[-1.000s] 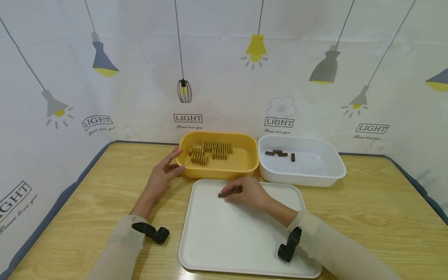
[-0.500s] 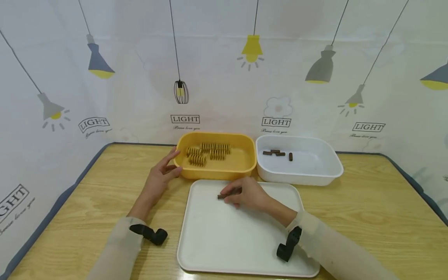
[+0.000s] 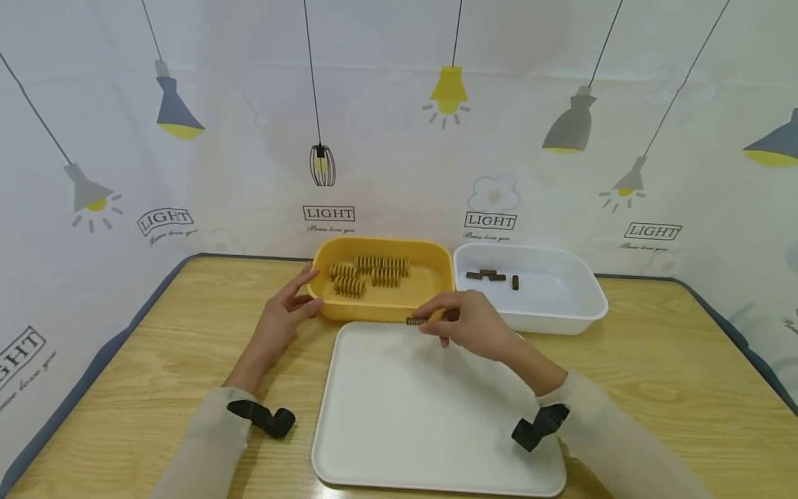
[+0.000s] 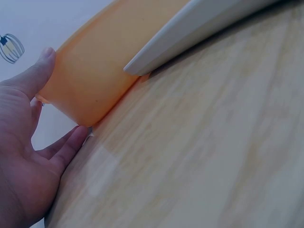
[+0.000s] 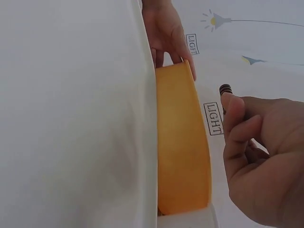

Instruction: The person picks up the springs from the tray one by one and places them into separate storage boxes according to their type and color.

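My right hand [image 3: 476, 326] pinches a small dark coil spring [image 3: 415, 321] between thumb and fingertips, above the far edge of the white tray [image 3: 430, 416]. In the right wrist view the coiled end of the spring [image 5: 225, 89] sticks out past the fingertips. My left hand [image 3: 277, 322] rests against the left end of the yellow bin [image 3: 386, 312], thumb and fingers spread round its corner. Thumb and fingertips of the left hand [image 4: 23, 142] touch the bin's wall in the left wrist view. Inside the yellow bin lie several coil springs [image 3: 348, 286].
A white bin [image 3: 561, 322] stands right beside the yellow one, with several short brown cylinders [image 3: 497, 277] in its left half. Both bins stand on a wooden table [image 3: 673, 374], before a cloth [image 3: 399, 104] printed with lamps.
The right hand has lifted the spring off the tray and moved it away from me and slightly right, towards the yellow bin's front wall. The left hand has stayed at the bin's end.
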`<state>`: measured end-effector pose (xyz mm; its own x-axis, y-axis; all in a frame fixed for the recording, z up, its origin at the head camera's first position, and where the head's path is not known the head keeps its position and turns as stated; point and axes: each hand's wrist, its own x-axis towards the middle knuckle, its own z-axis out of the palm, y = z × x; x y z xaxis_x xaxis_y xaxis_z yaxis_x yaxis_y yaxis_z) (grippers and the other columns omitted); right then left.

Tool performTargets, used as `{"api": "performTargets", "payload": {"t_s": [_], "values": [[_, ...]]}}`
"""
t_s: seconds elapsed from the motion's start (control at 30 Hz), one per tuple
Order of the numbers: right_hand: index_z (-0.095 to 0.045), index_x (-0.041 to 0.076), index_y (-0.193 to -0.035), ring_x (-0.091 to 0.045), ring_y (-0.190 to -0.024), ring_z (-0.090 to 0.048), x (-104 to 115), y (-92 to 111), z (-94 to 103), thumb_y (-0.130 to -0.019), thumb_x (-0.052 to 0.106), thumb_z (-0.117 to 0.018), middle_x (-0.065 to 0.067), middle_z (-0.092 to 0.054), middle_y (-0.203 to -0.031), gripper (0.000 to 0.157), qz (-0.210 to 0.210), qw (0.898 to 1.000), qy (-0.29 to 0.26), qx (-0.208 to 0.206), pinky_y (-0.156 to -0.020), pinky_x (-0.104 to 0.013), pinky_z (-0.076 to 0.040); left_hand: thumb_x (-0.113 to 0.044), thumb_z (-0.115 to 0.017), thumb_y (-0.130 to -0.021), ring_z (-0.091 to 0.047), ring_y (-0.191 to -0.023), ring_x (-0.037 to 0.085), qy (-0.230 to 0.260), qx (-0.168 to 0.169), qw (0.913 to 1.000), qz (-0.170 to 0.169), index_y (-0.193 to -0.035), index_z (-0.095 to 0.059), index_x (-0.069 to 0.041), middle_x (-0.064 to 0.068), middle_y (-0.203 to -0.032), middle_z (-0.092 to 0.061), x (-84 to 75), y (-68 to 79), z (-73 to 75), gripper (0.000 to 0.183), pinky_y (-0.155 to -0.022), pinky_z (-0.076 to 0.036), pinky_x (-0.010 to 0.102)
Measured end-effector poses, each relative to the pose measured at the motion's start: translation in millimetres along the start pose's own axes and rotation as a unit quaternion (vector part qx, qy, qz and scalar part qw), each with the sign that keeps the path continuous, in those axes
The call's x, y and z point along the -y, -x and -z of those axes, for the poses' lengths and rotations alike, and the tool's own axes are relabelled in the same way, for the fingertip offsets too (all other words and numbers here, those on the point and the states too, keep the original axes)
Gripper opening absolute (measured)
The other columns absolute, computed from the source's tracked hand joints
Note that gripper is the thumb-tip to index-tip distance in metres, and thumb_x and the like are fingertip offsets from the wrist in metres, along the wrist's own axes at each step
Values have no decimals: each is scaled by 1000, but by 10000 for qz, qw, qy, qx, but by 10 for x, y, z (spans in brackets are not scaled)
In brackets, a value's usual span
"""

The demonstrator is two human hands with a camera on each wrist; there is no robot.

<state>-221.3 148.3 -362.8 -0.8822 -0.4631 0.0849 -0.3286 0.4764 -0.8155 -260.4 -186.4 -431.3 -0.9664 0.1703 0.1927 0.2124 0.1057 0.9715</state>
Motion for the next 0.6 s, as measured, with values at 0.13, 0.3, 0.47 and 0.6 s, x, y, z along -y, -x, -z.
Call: {"api": "performTargets", "payload": {"t_s": [0.13,0.3,0.47,0.6], "values": [[-74,23,-102,-41,-62,-58,-70,51,199,-85,22,-75,-7,-67,-88,17,14,9997,55,-228,-44,-24,-32,-14,-62,-94,-50,-113,31,99,18,9999,28,-146,-41,-12,-10,-156,-21,-46,8,-8,57,-88,-48,19],[-74,21,-104,-39,-60,-56,-220,110,468,-85,25,-75,-5,-66,-93,19,-51,9989,32,-463,-42,-25,-33,-9,-61,-94,-48,-114,36,155,76,9998,69,-147,-38,-6,-3,-158,-19,-202,49,-37,58,-86,-48,18],[-73,18,-106,-29,-55,-54,-397,143,697,-86,27,-74,-6,-68,-88,23,-153,9976,121,-671,-42,-26,-37,-9,-61,-95,-47,-114,36,49,90,9999,124,-147,-37,-5,-2,-158,-18,-272,80,-44,57,-86,-47,17],[-73,21,-107,-28,-55,-53,-545,130,845,-86,32,-73,-6,-69,-81,24,-322,9958,364,-780,-44,-27,-39,-9,-60,-95,-47,-114,37,-20,98,9999,113,-147,-38,-5,-1,-158,-18,-275,84,-38,56,-86,-47,16]]}}
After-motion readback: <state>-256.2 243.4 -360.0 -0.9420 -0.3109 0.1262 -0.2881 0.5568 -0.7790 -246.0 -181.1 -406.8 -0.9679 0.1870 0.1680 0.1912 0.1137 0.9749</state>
